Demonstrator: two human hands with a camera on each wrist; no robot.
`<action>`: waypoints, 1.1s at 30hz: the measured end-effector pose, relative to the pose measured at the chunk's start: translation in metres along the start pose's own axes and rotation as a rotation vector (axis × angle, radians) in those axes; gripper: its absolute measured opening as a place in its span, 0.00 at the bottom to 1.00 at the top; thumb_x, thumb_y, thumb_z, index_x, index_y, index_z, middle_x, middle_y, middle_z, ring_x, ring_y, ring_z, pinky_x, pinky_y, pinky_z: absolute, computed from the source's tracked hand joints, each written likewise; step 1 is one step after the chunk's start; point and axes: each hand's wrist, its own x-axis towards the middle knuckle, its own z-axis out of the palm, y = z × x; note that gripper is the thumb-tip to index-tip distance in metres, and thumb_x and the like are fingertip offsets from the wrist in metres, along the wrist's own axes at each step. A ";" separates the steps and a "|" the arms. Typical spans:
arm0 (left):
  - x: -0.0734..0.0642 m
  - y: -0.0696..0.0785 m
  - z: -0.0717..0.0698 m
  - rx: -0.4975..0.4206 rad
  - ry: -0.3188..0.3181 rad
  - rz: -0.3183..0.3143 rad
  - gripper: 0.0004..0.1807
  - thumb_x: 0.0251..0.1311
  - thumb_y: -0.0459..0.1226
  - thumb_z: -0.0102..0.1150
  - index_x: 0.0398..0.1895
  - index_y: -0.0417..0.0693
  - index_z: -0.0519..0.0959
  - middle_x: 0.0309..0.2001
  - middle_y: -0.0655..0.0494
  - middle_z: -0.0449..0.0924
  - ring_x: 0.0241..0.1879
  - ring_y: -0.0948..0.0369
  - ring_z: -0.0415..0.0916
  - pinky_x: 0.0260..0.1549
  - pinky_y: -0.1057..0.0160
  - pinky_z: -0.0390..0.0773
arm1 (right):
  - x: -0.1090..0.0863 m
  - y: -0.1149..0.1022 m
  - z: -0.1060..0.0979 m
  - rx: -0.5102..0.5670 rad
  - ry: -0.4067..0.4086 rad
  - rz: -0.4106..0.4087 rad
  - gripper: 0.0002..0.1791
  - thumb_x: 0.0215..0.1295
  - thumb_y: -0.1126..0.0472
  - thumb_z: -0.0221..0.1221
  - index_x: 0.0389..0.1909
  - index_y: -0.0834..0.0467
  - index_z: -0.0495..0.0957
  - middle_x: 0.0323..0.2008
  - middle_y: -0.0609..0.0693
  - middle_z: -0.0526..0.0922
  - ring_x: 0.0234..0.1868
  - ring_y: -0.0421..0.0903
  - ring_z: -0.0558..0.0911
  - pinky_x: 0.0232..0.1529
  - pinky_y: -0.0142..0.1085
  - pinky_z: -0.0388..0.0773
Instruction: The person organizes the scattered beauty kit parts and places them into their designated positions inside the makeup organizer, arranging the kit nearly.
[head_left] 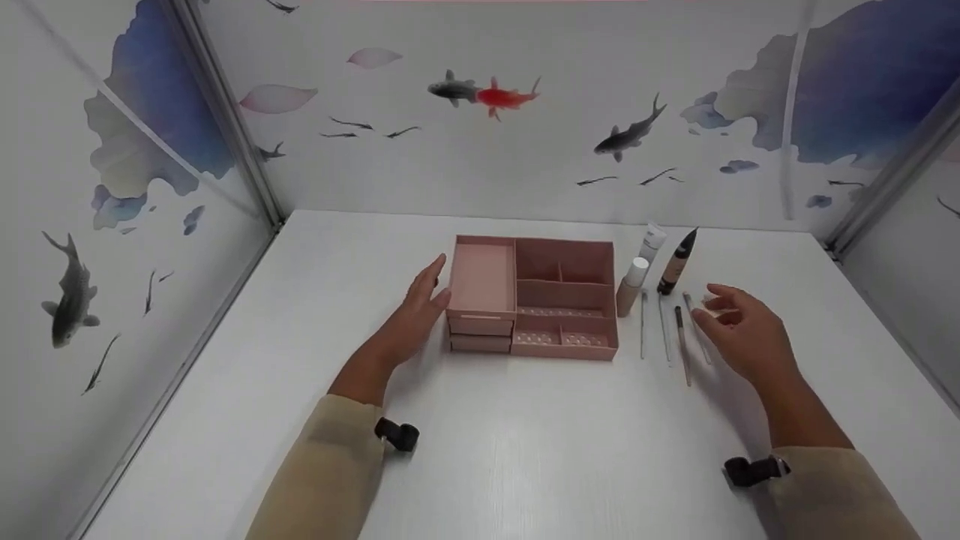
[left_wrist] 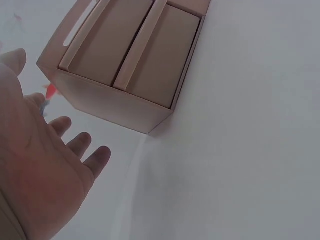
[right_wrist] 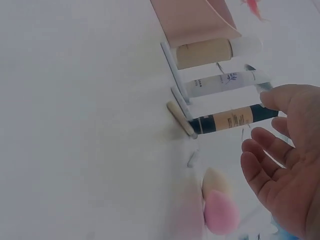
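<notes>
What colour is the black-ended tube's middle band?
The band is peach; right wrist view shows it best.

A: What's on the tbl (head_left: pixel 480 465)?
B: Pink box (head_left: pixel 484 274), approx ctr: two drawers (head_left: pixel 480 343) at its front L, topless compartments (head_left: pixel 562 296) on its R. L hand (head_left: pixel 412 319) is just beside the box's L wall, fingers extended.
A: And the R hand (head_left: pixel 742 334)?
B: Nr four thin brushes (head_left: pixel 682 345), fingers bent. Black-and-tan tube (head_left: pixel 675 266) behind those. Btwn it & the box: bottle (head_left: pixel 630 291) w/ white cap, white tube (head_left: pixel 651 244) farther back.
A: Wall (head_left: pixel 510 172)?
B: Has fish pics, incl. a red fish (head_left: pixel 506 97).
</notes>
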 end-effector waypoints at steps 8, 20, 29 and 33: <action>0.003 -0.005 0.004 -0.028 -0.044 -0.012 0.34 0.82 0.65 0.34 0.86 0.84 0.43 0.88 0.67 0.37 0.89 0.52 0.39 0.83 0.33 0.46 | 0.005 0.016 0.002 0.052 -0.087 0.085 0.38 0.80 0.38 0.56 0.82 0.53 0.65 0.70 0.62 0.79 0.68 0.63 0.76 0.49 0.34 0.81; 0.001 -0.001 0.007 -0.073 -0.041 -0.025 0.33 0.83 0.62 0.34 0.87 0.83 0.44 0.88 0.65 0.40 0.88 0.52 0.42 0.84 0.36 0.47 | 0.012 0.030 0.006 0.175 -0.146 0.191 0.36 0.79 0.50 0.61 0.83 0.52 0.64 0.71 0.63 0.78 0.67 0.60 0.80 0.42 0.23 0.81; 0.002 -0.003 0.010 -0.273 -0.110 -0.067 0.33 0.82 0.63 0.38 0.84 0.91 0.42 0.88 0.69 0.38 0.88 0.50 0.43 0.82 0.38 0.56 | 0.011 0.034 0.005 0.115 -0.213 0.232 0.39 0.74 0.46 0.67 0.79 0.57 0.68 0.73 0.63 0.77 0.71 0.64 0.76 0.55 0.37 0.82; 0.002 -0.004 0.011 -0.320 -0.123 -0.093 0.32 0.82 0.64 0.38 0.82 0.96 0.42 0.88 0.70 0.37 0.88 0.49 0.41 0.82 0.34 0.54 | 0.010 0.032 0.005 0.092 -0.235 0.220 0.41 0.72 0.46 0.69 0.79 0.59 0.68 0.74 0.64 0.76 0.74 0.67 0.72 0.65 0.52 0.80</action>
